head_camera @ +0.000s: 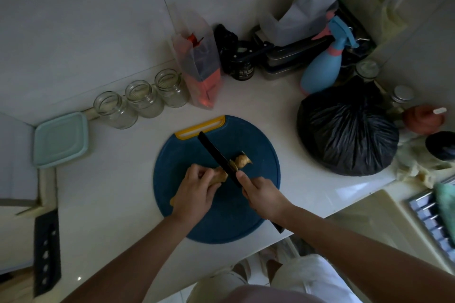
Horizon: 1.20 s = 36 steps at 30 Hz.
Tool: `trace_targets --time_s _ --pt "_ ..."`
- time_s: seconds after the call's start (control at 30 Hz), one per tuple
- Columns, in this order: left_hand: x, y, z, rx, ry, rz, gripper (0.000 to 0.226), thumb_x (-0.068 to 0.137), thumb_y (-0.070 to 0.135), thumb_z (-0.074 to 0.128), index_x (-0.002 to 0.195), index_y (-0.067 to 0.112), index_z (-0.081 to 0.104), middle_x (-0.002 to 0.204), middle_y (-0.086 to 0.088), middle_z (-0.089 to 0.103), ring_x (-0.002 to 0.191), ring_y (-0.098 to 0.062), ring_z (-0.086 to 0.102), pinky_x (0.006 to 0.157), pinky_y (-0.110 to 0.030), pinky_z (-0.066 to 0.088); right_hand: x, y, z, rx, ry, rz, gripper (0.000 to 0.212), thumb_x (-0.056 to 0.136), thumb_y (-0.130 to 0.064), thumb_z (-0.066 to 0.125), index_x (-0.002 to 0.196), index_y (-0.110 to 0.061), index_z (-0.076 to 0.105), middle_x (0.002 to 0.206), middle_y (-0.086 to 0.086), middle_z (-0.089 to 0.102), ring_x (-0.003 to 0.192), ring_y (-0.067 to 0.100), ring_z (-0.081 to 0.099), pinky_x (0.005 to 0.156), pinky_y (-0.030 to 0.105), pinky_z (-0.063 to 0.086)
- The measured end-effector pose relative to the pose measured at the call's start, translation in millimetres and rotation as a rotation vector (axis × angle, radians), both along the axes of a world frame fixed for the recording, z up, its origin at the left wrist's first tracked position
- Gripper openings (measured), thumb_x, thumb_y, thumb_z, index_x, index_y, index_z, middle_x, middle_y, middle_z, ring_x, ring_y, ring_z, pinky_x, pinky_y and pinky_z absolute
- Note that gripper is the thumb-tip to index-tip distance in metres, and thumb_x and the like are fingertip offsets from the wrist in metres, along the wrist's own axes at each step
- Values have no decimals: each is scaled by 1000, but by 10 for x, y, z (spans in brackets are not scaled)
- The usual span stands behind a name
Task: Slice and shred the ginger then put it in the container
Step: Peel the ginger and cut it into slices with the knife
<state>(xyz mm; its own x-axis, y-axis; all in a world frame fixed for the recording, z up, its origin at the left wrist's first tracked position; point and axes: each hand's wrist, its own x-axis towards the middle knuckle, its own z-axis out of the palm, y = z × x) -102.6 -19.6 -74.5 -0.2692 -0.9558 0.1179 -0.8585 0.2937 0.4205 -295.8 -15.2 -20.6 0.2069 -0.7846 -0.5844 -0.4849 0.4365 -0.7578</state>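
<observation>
**A:** What's going on at the centre of the frame?

**B:** The left grip point(197, 189) is curled over the near end of the knobbly tan ginger root point(220, 176), pinning it to the round dark-blue plastic cutting board point(221, 226). The right grip point(263, 195) is wrapped round the handle of the long black-bladed knife point(214, 152), with the thumb up near the blade. The blade lies across the root. One lump of ginger sits just beyond the blade, toward the right.

**A:** How would you do this cut well?

**B:** I'd tuck the left fingertips back and let the knuckles face the blade, because they sit very close to it. A rounded root will probably roll, so I'd lay a cut face flat on the board first. Then I'd take thin, even slices, stack them and cut across for shreds. The light is dim, so slow strokes seem wise.

**A:** And where does it all go?

**B:** Probably into the pale-green square plastic container point(60, 139) on the white counter point(110, 192) at the left of the frame, well apart from the board. Its lid looks closed, so it needs opening first. Three clear glass jars point(144, 98) stand beyond it, toward the upper left.
</observation>
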Motion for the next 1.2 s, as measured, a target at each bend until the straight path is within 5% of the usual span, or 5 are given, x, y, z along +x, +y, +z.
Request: trace_targets --time_s 0.43,0.83,1.2 --pt "5 -24 10 13 11 -15 24 79 19 74 99 11 62 90 -4 46 80 -18 51 60 -20 41 -28 -22 102 207 -116 -59 55 98 -59 31 65 -16 36 49 -2 31 35 10 28 36 19 29" --pt "-1 -68 0 18 53 -59 40 75 16 78 98 23 46 88 -5 47 75 -19 52 58 -20 40 -20 -132 75 287 -64 -3 56 98 -60 28 66 -15 36 49 -1 32 34 11 27 37 19 30" --pt "14 -93 -53 39 47 -61 36 75 17 78 97 22 49 90 -3 45 76 -18 52 55 -19 39 6 -278 38 351 -50 35 60 99 -61 26 60 -15 32 43 -3 30 31 11 27 36 19 32"
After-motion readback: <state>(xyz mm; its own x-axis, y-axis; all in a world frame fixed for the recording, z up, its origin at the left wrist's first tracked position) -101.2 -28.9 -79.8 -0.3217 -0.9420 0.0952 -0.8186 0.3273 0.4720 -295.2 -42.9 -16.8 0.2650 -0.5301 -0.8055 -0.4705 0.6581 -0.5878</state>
